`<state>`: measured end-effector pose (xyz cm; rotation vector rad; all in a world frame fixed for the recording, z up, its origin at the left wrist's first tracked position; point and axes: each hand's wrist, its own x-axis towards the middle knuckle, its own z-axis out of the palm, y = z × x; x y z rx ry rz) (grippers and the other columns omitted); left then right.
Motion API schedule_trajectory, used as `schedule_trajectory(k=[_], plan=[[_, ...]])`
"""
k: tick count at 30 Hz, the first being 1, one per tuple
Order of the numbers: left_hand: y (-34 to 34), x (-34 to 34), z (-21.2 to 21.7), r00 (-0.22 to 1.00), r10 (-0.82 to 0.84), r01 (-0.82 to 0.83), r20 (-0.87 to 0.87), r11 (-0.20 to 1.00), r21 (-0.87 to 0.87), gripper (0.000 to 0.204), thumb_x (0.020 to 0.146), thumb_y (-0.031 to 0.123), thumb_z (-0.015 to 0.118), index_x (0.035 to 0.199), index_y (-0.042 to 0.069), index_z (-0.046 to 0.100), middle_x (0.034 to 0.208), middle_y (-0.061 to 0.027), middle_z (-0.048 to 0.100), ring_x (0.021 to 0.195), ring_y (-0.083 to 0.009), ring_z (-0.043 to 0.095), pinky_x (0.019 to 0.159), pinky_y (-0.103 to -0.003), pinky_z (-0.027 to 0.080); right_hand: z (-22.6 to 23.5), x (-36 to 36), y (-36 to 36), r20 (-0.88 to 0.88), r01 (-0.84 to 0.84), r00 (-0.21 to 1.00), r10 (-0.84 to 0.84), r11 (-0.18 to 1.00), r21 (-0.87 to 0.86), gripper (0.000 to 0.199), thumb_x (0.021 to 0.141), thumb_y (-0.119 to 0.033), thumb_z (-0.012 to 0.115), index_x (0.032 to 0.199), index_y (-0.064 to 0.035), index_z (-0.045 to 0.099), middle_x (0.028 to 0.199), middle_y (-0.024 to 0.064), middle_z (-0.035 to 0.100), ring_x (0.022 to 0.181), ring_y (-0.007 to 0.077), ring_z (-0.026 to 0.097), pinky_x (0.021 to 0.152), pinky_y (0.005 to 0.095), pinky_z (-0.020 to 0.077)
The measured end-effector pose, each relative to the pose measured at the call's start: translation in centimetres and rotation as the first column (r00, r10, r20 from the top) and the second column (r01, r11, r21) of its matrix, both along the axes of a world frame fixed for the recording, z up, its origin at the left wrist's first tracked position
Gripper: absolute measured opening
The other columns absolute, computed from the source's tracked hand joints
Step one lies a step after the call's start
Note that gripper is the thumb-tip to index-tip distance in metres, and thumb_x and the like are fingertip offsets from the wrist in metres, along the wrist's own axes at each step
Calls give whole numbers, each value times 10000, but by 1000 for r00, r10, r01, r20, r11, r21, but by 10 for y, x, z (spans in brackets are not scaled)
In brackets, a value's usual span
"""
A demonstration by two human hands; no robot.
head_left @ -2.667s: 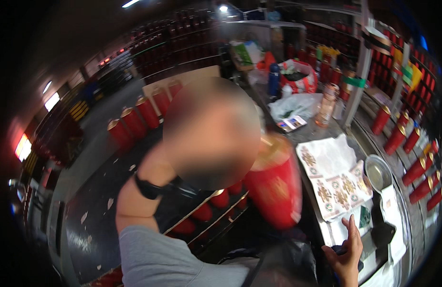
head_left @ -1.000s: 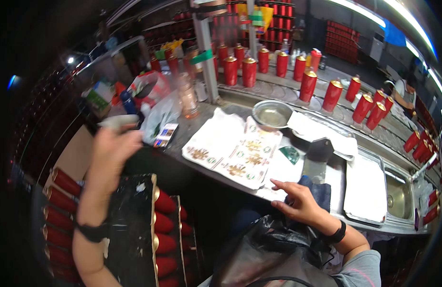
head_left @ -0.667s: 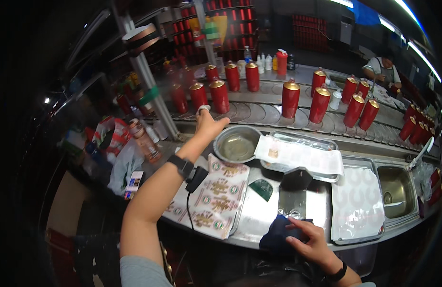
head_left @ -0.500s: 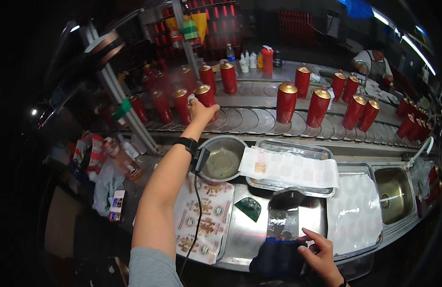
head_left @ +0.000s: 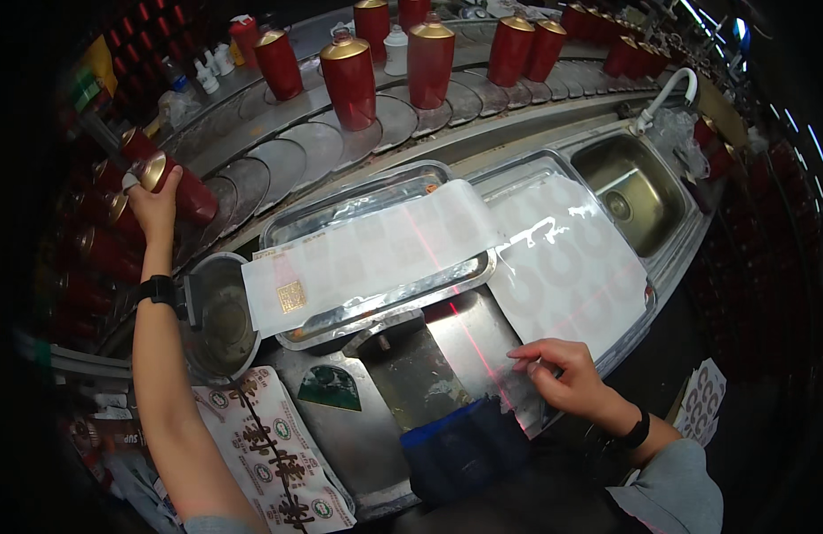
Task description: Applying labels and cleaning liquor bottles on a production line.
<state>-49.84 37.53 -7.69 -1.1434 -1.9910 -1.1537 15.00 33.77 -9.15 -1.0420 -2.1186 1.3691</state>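
At the far left, my left hand (head_left: 153, 209) is closed around a red bottle (head_left: 191, 194) with a gold shoulder; the bottle tilts at the conveyor's edge. A white label sheet (head_left: 385, 240) with a gold square print lies across a metal tray (head_left: 293, 336). My right hand (head_left: 564, 378) hovers over the steel worktop near a second tray (head_left: 641, 313), holding nothing, its fingers half bent and a little apart. That tray bears a wet backing sheet (head_left: 563, 258). A dark blue cloth (head_left: 456, 449) is just left of my right hand.
A curved conveyor of overlapping metal plates (head_left: 309, 147) carries several red bottles (head_left: 348, 82). A metal bowl (head_left: 223, 311) stands by my left wrist, and a sink (head_left: 632, 187) lies at the right. A dark green scraper-like piece (head_left: 330, 388) and printed paper (head_left: 282, 449) lie nearer.
My view has swung to the right and come closer to the worktop. My left hand stays on a red bottle, now tilted. My right hand still hovers over the worktop.
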Motion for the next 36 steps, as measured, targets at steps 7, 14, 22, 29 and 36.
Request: schedule_trajectory(k=[7, 14, 22, 29, 36], plan=[[-90, 131, 78, 793, -290, 292, 535, 953, 82, 560, 824, 244, 832, 1250, 12, 552, 1107, -77, 640, 982, -141, 636, 895, -286, 502, -2, 61, 13, 338, -49, 941, -32, 973, 228, 280, 803, -112, 690, 1077, -59, 670, 957, 90, 667, 633, 227, 636, 599, 339, 514], [-219, 284, 102, 322, -458, 138, 829, 888, 438, 433, 935, 363, 686, 1239, 67, 598, 1166, -94, 658, 1066, -176, 666, 916, -322, 572, -7, 84, 2, 348, -255, 925, 154, 929, 268, 336, 802, -262, 782, 1051, -79, 650, 1020, 81, 614, 809, 288, 662, 695, 388, 535], [-261, 393, 43, -153, -509, -10, 847, 858, 514, 386, 926, 353, 692, 1172, 61, 639, 1054, -86, 714, 981, -197, 702, 859, -367, 598, -9, 84, 0, 298, -274, 937, 182, 911, 307, 358, 751, -263, 825, 999, -62, 662, 961, 86, 648, 820, 282, 670, 690, 368, 526], [-280, 381, 11, -281, -611, -168, 741, 791, 588, 400, 922, 393, 689, 1152, 69, 641, 1049, -104, 719, 943, -245, 707, 846, -413, 599, -12, 77, -4, 286, -234, 949, 136, 909, 345, 161, 795, -144, 727, 892, -18, 700, 831, 115, 661, 694, 274, 633, 602, 362, 486], [-286, 359, 8, -331, -647, -261, 687, 763, 592, 397, 978, 423, 587, 1185, 88, 638, 1102, -115, 712, 1005, -257, 691, 880, -443, 584, -47, 96, 57, 54, 114, 989, -139, 937, 331, 128, 907, -68, 567, 835, 34, 595, 631, 56, 527, 586, 87, 464, 526, 289, 376]])
